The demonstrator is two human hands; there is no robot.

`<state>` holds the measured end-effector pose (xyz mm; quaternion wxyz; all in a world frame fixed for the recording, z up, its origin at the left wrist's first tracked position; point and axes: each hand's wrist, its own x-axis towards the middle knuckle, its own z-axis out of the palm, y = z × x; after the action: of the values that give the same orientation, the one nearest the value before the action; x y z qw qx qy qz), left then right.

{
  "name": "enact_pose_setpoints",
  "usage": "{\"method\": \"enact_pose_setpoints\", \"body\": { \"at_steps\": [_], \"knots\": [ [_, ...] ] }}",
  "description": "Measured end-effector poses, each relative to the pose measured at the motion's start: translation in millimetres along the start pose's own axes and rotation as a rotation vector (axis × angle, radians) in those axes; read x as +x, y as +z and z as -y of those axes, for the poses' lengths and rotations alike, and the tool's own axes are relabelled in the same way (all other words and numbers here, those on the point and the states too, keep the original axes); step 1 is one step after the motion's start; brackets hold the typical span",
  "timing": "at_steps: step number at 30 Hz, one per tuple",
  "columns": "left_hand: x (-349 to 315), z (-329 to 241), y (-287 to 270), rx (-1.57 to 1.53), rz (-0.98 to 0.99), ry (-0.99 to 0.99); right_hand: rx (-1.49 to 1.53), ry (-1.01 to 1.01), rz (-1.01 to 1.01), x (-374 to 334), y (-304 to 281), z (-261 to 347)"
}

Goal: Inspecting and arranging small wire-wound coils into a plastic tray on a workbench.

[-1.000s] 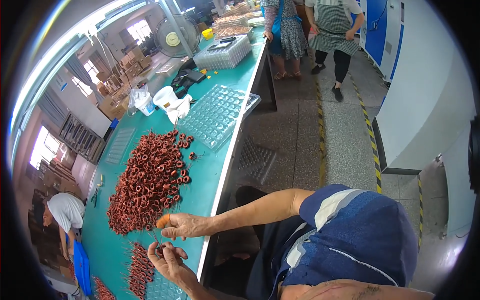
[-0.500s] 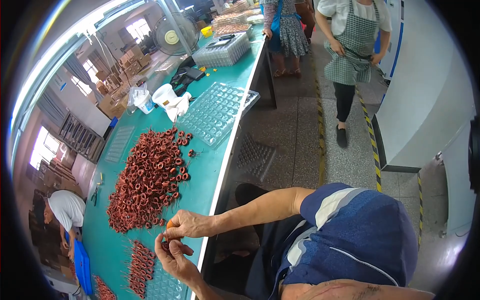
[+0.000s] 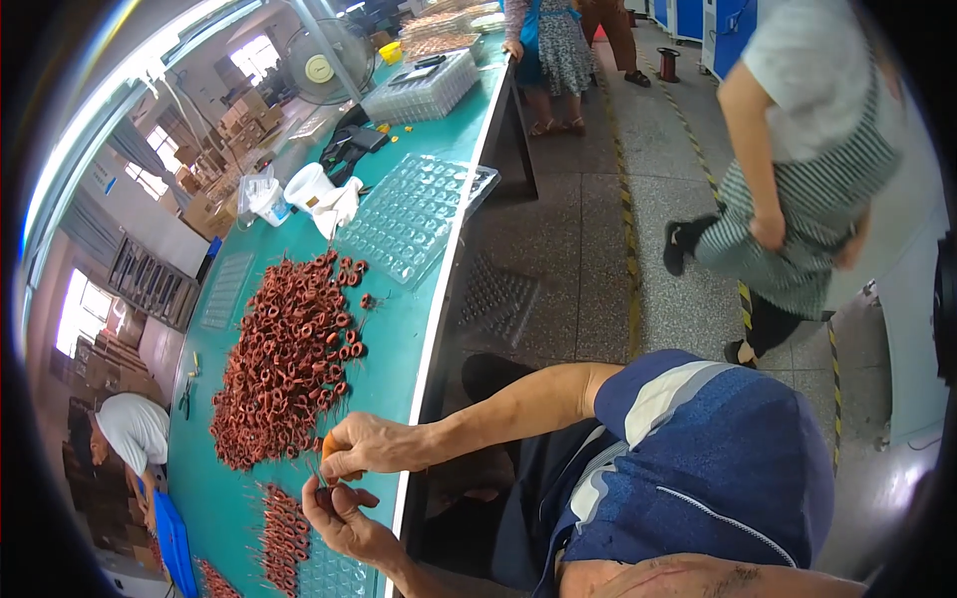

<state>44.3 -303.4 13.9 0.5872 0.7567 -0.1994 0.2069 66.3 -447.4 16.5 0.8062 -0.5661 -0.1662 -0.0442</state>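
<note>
My left hand (image 3: 349,520) is closed at the table's near edge, pinching a small red-brown ring coil (image 3: 324,492) between thumb and fingers. Just above it, my right hand (image 3: 371,446), with an orange cover on one finger, is closed over a thin wire (image 3: 321,474) that rises from the coil. The fingertips of the two hands almost meet. A big heap of similar ring coils (image 3: 284,364) with wire leads lies beyond my hands. To the left of my left hand, more coils (image 3: 284,538) sit in rows in a clear blister tray (image 3: 334,573).
An unfilled clear blister tray (image 3: 409,221) overhangs the green table's (image 3: 394,344) edge. Past the heap stand white tubs (image 3: 309,186), a white cloth, stacked trays (image 3: 424,90) and a fan. Pliers (image 3: 186,397) lie at the far side. A person in a checked apron (image 3: 797,199) walks close by.
The person in the apron has come much nearer along the aisle, to the right. My view has shifted slightly. Both my hands keep nearly the same pinch on the coil and wire.
</note>
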Motion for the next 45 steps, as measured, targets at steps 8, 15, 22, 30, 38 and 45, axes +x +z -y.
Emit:
{"method": "enact_pose_setpoints", "body": {
  "at_steps": [8,15,22,30,38,45],
  "knots": [
    [0.8,-6.8,-10.4,-0.351,0.103,-0.328,-0.54,-0.727,-0.008,6.5,-14.4,-10.1],
    [-0.5,7.1,-9.0,-0.217,0.163,-0.256,-0.182,0.008,0.185,-2.7,-17.1,-4.1],
    [-2.6,18.1,-21.7,-0.191,0.271,-0.016,-0.032,0.043,0.308,-1.1,-22.1,-1.5],
    [0.7,17.2,0.2,-0.341,0.06,-0.274,-0.554,-0.325,0.077,7.0,-21.7,-11.3],
    [-8.1,29.2,-28.8,-0.586,0.083,-0.246,-0.156,0.04,-0.043,3.9,-25.1,-28.8],
    [-10.7,28.3,-36.9,-0.339,0.144,-0.239,-0.027,0.225,0.15,-8.1,7.0,-34.6]
  ]
}}
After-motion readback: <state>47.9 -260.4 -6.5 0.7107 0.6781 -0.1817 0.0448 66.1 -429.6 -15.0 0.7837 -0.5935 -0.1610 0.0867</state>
